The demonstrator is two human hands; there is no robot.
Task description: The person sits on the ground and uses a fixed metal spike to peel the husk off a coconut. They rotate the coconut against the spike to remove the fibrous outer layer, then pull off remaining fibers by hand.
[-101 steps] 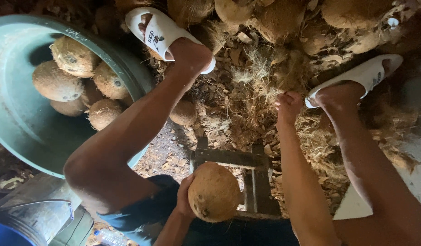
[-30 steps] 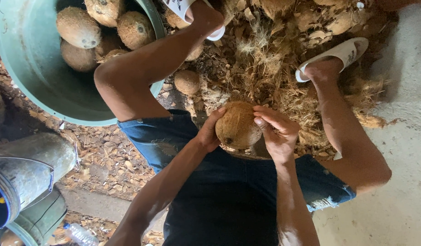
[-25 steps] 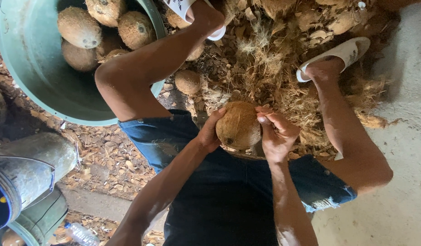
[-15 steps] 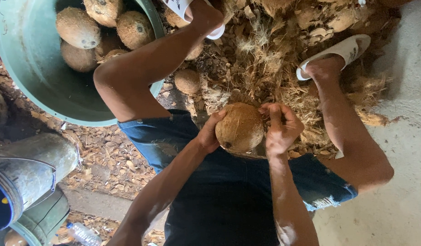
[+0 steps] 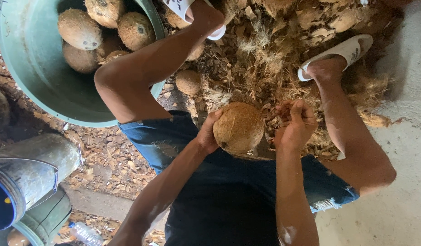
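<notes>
Coconut (image 5: 238,127): centre of frame, husked, brown, held above our lap. Left hand (image 5: 208,133): cupped against the coconut's left side, fingers curled round it, bearing it. Right hand (image 5: 296,124): just right of the coconut, apart from it, fingers curled into a loose fist; whether it pinches any fibre we cannot tell. Husk pile (image 5: 283,50): upper centre to upper right, between our sandalled feet. Green tub (image 5: 41,82): upper left, holding several husked coconuts. Loose coconut (image 5: 188,82): on the ground above the left hand, beside the tub.
</notes>
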